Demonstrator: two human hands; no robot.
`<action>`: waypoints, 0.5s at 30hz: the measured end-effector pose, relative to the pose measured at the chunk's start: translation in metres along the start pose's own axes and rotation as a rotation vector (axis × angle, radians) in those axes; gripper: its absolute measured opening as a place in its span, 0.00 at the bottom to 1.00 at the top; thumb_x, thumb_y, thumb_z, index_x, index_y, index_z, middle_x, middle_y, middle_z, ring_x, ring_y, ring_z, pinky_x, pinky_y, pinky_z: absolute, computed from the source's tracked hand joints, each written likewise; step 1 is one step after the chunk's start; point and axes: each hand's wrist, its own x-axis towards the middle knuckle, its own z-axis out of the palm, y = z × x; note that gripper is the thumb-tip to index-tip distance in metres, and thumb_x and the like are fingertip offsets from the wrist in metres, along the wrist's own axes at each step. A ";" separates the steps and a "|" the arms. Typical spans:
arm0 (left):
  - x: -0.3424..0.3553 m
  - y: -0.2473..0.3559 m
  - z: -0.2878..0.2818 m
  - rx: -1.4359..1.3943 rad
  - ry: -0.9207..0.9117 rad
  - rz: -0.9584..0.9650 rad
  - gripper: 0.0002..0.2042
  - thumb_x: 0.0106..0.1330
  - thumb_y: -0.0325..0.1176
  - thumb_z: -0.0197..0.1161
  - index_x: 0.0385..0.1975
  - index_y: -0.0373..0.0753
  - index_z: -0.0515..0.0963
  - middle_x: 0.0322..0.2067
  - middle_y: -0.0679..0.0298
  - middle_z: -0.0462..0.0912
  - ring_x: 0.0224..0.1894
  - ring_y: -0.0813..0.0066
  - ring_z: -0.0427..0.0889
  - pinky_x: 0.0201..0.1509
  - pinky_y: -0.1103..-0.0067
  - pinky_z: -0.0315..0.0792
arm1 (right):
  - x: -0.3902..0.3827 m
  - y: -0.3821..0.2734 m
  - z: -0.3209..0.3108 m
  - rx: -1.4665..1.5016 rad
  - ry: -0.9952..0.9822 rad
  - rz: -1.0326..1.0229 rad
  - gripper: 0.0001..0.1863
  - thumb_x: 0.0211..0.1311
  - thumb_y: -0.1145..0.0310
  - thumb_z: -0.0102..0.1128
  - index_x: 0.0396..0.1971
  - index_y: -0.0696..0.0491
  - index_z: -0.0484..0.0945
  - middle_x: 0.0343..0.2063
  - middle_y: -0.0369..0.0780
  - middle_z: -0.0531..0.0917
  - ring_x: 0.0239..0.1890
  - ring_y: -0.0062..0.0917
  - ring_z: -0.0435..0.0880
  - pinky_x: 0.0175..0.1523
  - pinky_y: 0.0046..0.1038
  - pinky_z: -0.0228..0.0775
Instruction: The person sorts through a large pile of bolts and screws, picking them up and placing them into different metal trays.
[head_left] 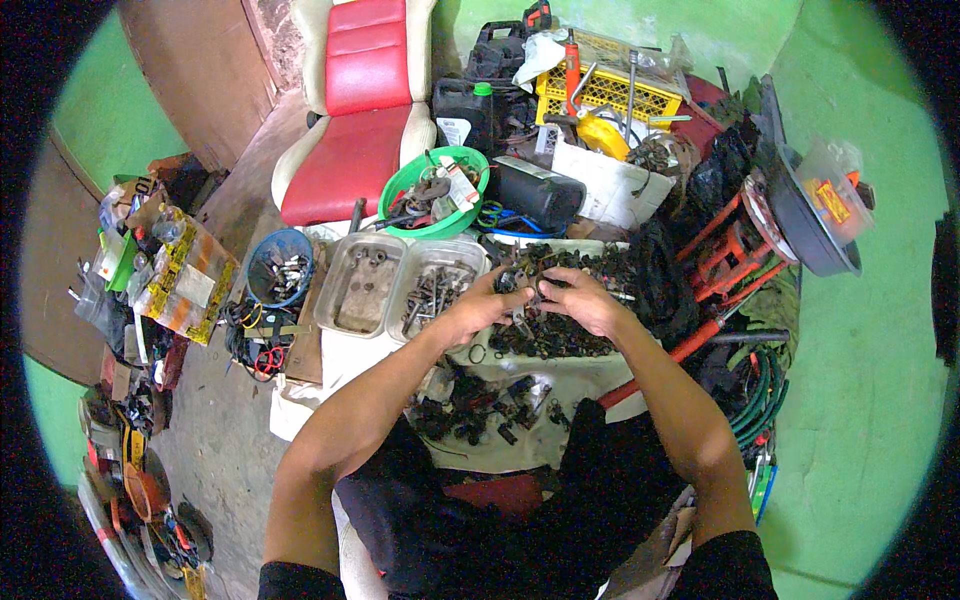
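Observation:
Both my left hand [485,305] and my right hand [580,298] are over a tray heaped with small dark parts [560,335], their fingers closed around a small metal part [522,280], whose exact shape is partly hidden. Just left of the tray, a clear plastic container [438,272] holds bolts and small metal pieces. Farther left, a similar container [358,285] holds a few small pieces. More dark parts [470,410] lie scattered on the pale surface below the tray.
A blue bucket [280,268] of metal pieces stands left; a green basin [432,192] and black jug [530,195] sit behind. A red-and-white seat [355,160] and yellow crate [605,90] are at the back. Red metal stands [730,240] and coiled hoses [755,400] are right.

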 end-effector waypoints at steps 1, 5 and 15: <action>0.001 -0.003 -0.003 -0.050 -0.003 0.014 0.26 0.60 0.45 0.60 0.55 0.41 0.63 0.45 0.66 0.75 0.47 0.73 0.74 0.46 0.72 0.71 | -0.001 -0.002 0.004 0.019 0.013 -0.003 0.23 0.63 0.69 0.53 0.53 0.66 0.61 0.47 0.46 0.72 0.51 0.30 0.72 0.56 0.29 0.69; 0.008 -0.009 -0.015 -0.278 -0.011 0.005 0.19 0.61 0.41 0.58 0.49 0.41 0.67 0.40 0.67 0.77 0.42 0.76 0.75 0.43 0.74 0.72 | 0.008 -0.003 0.006 0.097 0.096 -0.056 0.20 0.63 0.67 0.52 0.50 0.62 0.63 0.47 0.44 0.72 0.50 0.31 0.72 0.57 0.33 0.67; 0.006 0.004 -0.018 -0.615 -0.061 -0.050 0.12 0.60 0.42 0.53 0.37 0.42 0.73 0.30 0.67 0.79 0.30 0.76 0.78 0.38 0.79 0.72 | 0.015 0.000 -0.009 0.731 0.097 -0.067 0.15 0.61 0.57 0.43 0.37 0.54 0.68 0.35 0.40 0.74 0.48 0.41 0.71 0.58 0.49 0.59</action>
